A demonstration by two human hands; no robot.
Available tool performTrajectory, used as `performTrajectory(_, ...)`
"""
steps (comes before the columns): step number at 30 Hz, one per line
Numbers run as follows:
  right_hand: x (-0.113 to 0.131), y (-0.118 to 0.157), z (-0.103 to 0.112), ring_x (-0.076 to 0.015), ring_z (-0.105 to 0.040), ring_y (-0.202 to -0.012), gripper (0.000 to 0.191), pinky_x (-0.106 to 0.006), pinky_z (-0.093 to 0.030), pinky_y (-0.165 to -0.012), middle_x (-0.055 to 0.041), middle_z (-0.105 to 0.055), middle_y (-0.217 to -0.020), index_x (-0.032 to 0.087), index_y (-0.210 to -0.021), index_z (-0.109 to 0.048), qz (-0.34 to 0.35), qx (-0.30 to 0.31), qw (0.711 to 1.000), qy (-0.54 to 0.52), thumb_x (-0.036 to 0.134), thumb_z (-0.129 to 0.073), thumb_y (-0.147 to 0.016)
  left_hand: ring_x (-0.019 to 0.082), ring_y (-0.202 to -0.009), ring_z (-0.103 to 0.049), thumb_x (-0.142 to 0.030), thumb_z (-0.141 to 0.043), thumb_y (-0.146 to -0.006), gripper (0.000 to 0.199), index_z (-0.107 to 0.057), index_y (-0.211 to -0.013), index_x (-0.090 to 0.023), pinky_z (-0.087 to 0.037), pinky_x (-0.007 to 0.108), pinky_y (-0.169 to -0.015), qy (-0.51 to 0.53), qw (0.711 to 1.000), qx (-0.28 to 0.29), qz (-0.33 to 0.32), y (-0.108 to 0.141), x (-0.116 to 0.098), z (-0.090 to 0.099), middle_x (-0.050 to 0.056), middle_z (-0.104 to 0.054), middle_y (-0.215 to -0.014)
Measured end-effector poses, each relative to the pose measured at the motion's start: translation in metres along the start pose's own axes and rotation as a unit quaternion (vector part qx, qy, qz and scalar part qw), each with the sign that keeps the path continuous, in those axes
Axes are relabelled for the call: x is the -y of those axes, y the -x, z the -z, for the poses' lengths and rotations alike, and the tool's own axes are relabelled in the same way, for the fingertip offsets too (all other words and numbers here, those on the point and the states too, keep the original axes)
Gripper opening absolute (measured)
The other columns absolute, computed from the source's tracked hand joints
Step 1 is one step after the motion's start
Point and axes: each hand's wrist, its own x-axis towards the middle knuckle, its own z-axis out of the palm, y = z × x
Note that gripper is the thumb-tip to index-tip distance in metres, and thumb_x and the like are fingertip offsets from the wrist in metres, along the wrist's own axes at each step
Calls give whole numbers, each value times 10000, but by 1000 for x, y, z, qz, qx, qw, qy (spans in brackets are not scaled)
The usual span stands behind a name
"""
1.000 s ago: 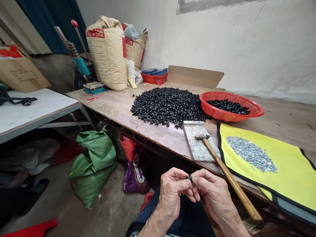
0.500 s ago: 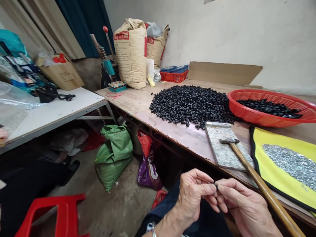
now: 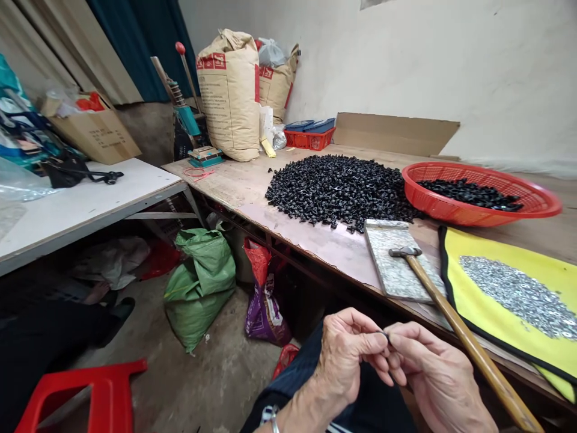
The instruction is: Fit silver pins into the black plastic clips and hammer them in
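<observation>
The left hand (image 3: 340,355) and right hand (image 3: 439,373) pinch a small black piece (image 3: 386,338) between closed fingers, just before the tabletop's (image 3: 234,187) front edge; its long axis is hidden. A hammer (image 3: 451,314) juts over that edge, handle nearward-right, head on a slab (image 3: 383,264), separating right hand from yellow cloth (image 3: 478,307). Beyond: a black heap (image 3: 336,189), a red basket (image 3: 451,211).
</observation>
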Motion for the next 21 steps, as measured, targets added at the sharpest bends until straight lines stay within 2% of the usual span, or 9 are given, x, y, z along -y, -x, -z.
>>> performTrajectory(11, -1, 7, 8, -112, -453, -362, 260, -247, -374, -339, -23, -538, -484, 143, -518, -611, -1, 16, 1000, -15, 326, -795, -514, 131, -311, -528, -145, -755, -532, 198, -573, -584, -87, -431, 194, -262, -4, 1000, -3, 9, 4, 2, -3, 57, -610, -463)
performTrajectory(21, 16, 0, 16, -113, -485, -394, 230, -242, -415, -385, -26, -571, -538, 156, -611, -655, 61, 7, 998, 26, 354, -770, -597, 142, -304, -530, -133, -773, -465, 227, -590, -591, -85, -424, 200, -261, -13, 999, 16, 38, -16, -12, -20, 64, -616, -464)
